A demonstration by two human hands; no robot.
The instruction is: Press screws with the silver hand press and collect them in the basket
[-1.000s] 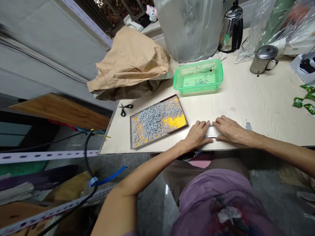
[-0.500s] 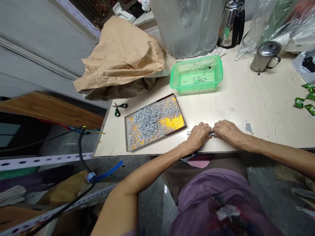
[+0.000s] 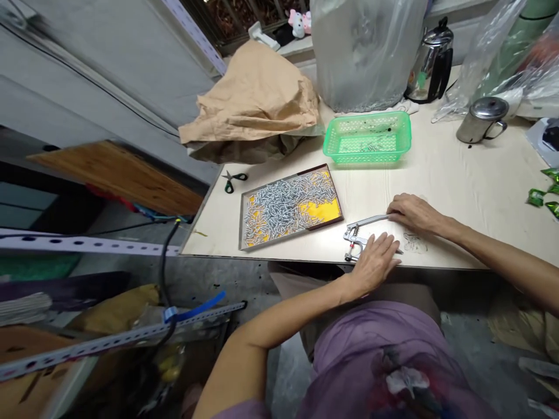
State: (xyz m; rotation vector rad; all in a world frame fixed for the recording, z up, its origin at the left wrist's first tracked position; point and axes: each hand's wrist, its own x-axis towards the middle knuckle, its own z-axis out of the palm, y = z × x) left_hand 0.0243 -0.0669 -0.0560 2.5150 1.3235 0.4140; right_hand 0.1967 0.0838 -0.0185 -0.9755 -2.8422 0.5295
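A silver pair of spring-loaded pliers (image 3: 354,231) lies near the table's front edge, its two long handles spread apart. My right hand (image 3: 414,213) is closed on the end of the upper handle. Across the lower handle lies my left hand (image 3: 373,265), holding it against the table; the handle's tip pokes out past its fingers. To the left sits a shallow tray (image 3: 292,233) lined in yellow, holding a dense layer of small silver metal pins. Whether anything sits in the pliers' jaws is too small to tell.
Behind the tray stands a green plastic basket (image 3: 367,156) with some small metal pieces. Scissors (image 3: 233,180) lie left of the tray, below a brown paper bag (image 3: 257,99). A metal mug (image 3: 483,120), a kettle (image 3: 430,64) and green packets (image 3: 536,196) are toward the right.
The pliers' handles, squeezed together under both hands before, are now spread wide. My right hand has moved away from the left with the upper handle. The view has shifted.
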